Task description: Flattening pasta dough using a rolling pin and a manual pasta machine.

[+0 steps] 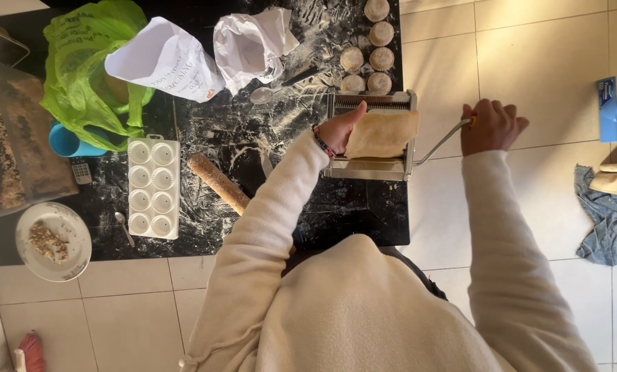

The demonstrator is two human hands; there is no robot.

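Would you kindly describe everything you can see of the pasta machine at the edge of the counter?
The pasta machine is a shiny metal box with ribbed rollers on top, sitting at the edge of the flour-dusted black counter. A tan dough sheet drapes over it, steadied by the left hand. A thin crank juts sideways, gripped by the right hand.

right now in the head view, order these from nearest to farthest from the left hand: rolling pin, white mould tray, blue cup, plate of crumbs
1. rolling pin, just to the left of the left hand, on the floury counter
2. white mould tray, further left
3. blue cup, under the green bag
4. plate of crumbs, at the counter's lower left corner
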